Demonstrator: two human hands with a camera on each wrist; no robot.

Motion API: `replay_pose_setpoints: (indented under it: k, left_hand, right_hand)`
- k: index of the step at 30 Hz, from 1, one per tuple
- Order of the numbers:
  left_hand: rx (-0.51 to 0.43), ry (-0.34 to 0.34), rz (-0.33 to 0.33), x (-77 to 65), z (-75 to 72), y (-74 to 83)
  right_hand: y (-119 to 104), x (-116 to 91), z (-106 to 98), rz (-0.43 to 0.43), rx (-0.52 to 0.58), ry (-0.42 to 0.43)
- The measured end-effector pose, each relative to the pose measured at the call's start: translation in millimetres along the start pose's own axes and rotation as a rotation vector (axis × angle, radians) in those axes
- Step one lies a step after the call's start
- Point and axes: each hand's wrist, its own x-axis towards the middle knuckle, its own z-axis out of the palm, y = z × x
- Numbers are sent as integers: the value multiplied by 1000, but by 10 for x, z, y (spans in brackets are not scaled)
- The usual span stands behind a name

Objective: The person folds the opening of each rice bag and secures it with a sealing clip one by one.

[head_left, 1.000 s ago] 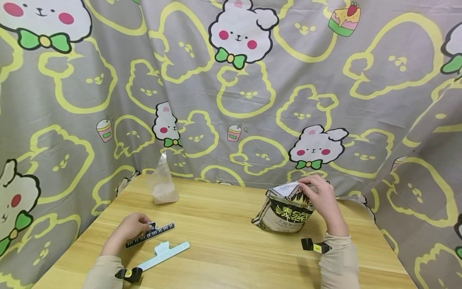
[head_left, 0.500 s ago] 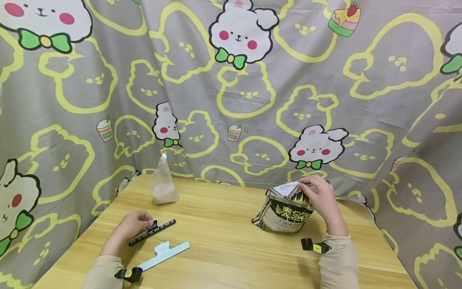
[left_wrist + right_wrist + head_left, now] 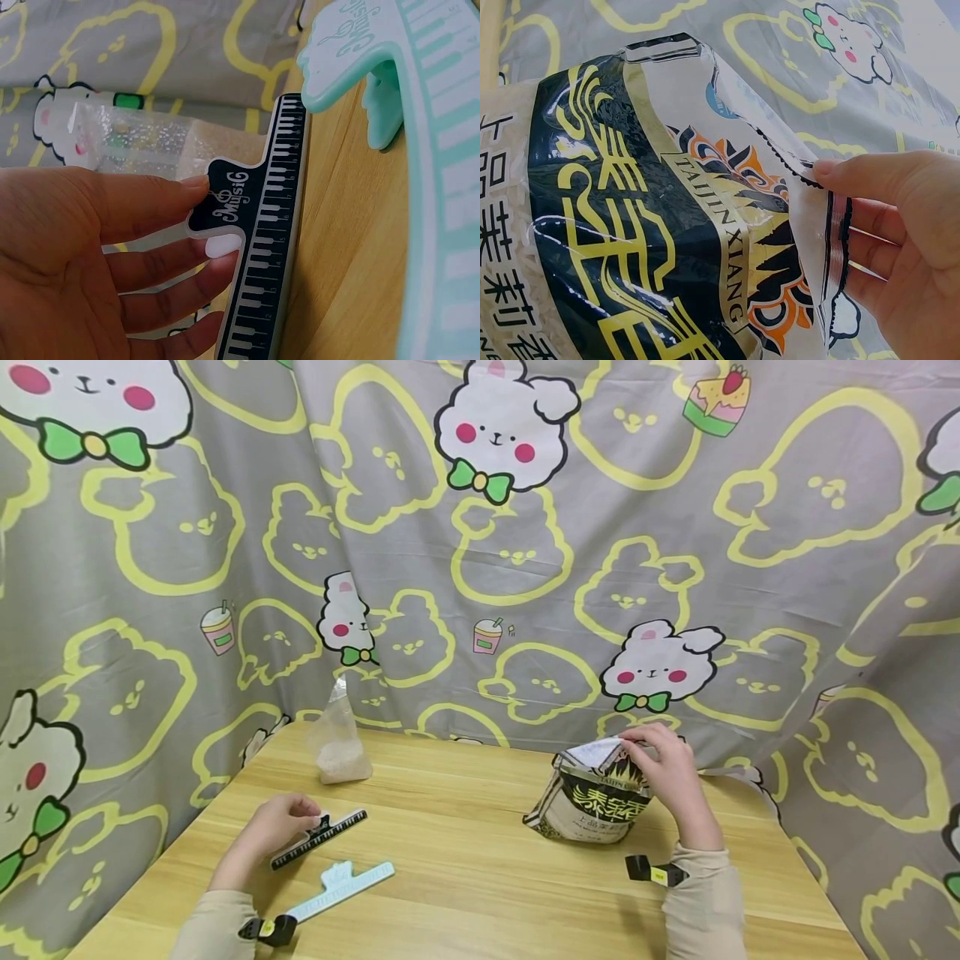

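My left hand (image 3: 272, 828) pinches the handle of a black bag clip (image 3: 322, 841) printed with piano keys and the word "Music". In the left wrist view the thumb lies on the front of the clip's handle, and fingers sit behind it. A matching mint-green clip (image 3: 343, 891) lies on the table nearer the person. Over on the right, my right hand (image 3: 672, 777) pinches the top edge of a printed rice bag (image 3: 592, 814) that stands upright. White grains show through its clear part in the right wrist view.
A small clear plastic bag (image 3: 341, 758) with pale contents and a peaked top stands at the back left of the wooden table (image 3: 465, 877). A grey curtain (image 3: 420, 552) with rabbit prints hangs behind and along both sides.
My left hand has moved slightly forward and to the right, carrying the black clip with it. The right hand and the rice bag have stayed in place.
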Motion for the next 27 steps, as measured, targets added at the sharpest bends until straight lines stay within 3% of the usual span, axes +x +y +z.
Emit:
replay_pose_setpoints:
  k: [12, 27]
  left_hand:
    - [-2, 10, 3, 13, 29, 2]
    - [37, 39, 46, -8, 42, 128]
  right_hand:
    - [9, 1, 9, 2, 0, -1]
    - [20, 0, 10, -5, 3, 3]
